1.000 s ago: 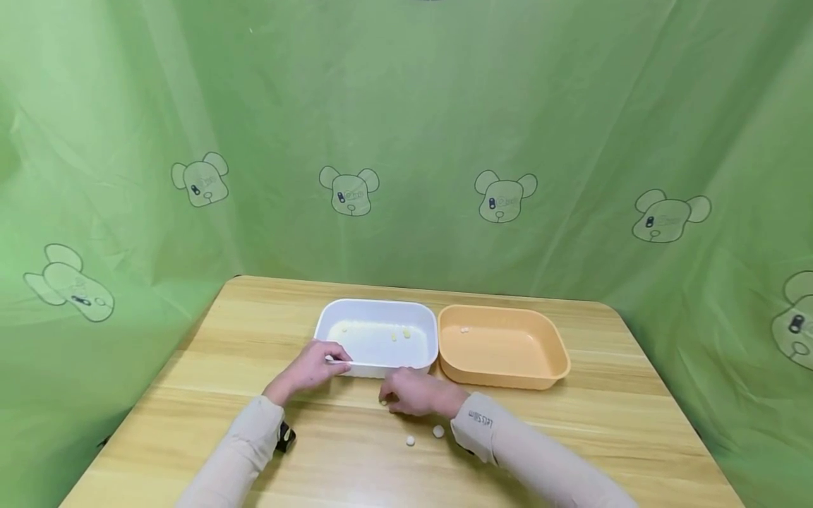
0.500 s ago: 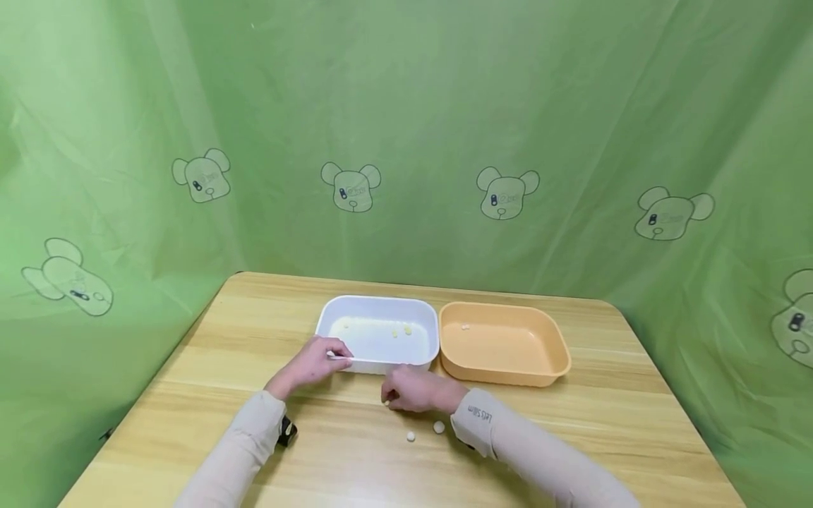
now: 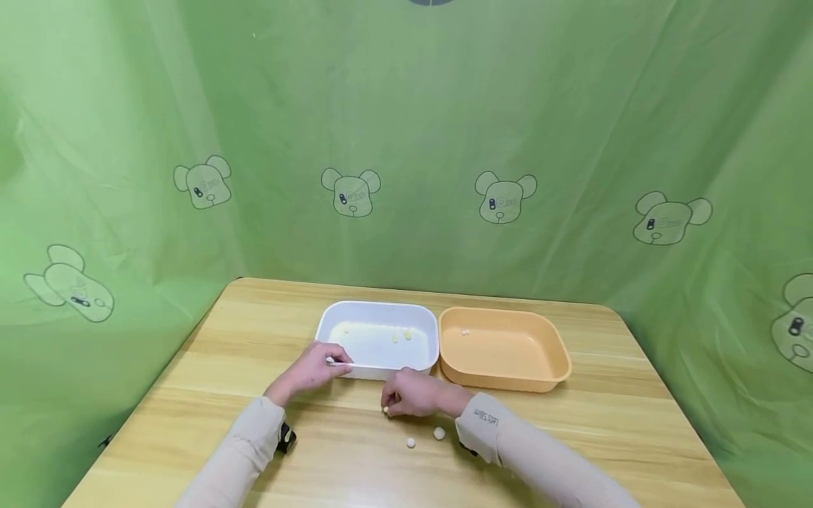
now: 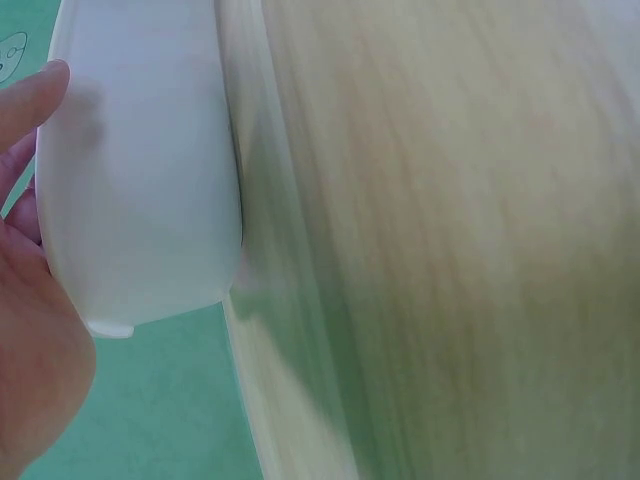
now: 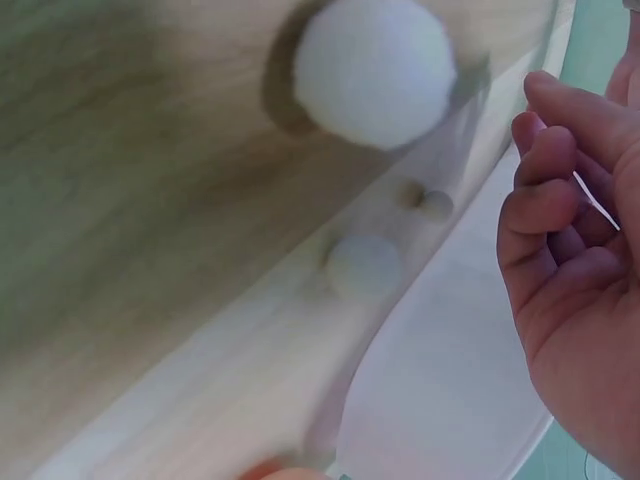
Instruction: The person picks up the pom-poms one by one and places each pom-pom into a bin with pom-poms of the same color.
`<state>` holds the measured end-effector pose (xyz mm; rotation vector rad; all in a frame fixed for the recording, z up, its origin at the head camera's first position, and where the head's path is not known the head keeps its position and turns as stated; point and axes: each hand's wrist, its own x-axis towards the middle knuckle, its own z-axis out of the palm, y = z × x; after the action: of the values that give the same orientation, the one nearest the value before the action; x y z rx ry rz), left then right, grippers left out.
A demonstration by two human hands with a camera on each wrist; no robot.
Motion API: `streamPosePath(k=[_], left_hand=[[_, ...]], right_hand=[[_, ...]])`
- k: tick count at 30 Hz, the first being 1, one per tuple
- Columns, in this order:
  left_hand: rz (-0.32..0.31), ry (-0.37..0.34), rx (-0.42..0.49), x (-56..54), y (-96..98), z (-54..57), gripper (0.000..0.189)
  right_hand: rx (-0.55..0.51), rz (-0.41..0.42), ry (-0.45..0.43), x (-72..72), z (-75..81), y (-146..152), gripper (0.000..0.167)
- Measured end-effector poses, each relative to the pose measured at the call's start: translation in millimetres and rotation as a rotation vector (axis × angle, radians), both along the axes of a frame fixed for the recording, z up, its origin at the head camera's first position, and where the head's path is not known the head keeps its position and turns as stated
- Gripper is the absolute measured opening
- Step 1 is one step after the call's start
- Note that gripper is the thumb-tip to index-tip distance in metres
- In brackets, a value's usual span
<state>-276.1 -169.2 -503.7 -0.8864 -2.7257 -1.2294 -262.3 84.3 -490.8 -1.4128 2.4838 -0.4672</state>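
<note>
My left hand (image 3: 315,365) grips the near rim of the white bin (image 3: 384,370), with its thumb (image 4: 38,100) against the outer wall in the left wrist view. In front of that bin, my right hand (image 3: 409,392) is low over the table with its fingers curled together. At its fingertips shows a small yellowish ball (image 3: 385,410), which appears pinched. In the right wrist view, the right hand (image 5: 575,240) has thumb and forefinger close together. A large white ball (image 5: 375,72), a medium one (image 5: 363,267) and a tiny one (image 5: 437,205) rest on the table beside it.
An orange bin (image 3: 504,384) stands against the right side of the white one, holding tiny pale pieces (image 3: 466,332). Several small yellow pieces (image 3: 408,336) lie in the white bin. Two white balls, one (image 3: 439,433) and a smaller one (image 3: 411,443), lie near the right sleeve. Green curtains surround the table.
The right hand's fingertips and the yellowish ball have shifted slightly toward the near side of the table. The left hand keeps its place on the white bin's rim.
</note>
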Motion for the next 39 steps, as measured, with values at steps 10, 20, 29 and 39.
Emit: streamPosePath(k=[10, 20, 29, 39], left_hand=[[-0.006, 0.004, 0.006, 0.5, 0.7, 2.6, 0.004], [-0.004, -0.027, -0.004, 3.6, 0.6, 2.1, 0.004], [-0.003, -0.031, -0.006, 5.0, 1.1, 3.3, 0.004], [-0.008, -0.035, 0.0, 3.6, 1.9, 3.7, 0.004]], right_hand=[[-0.001, -0.016, -0.024, 6.6, 9.7, 5.1, 0.004], [-0.044, -0.023, -0.021, 11.7, 18.6, 15.8, 0.005], [-0.066, -0.04, -0.031, 14.3, 30.0, 26.0, 0.006], [-0.09, -0.095, 0.003, 11.9, 37.4, 41.6, 0.004]])
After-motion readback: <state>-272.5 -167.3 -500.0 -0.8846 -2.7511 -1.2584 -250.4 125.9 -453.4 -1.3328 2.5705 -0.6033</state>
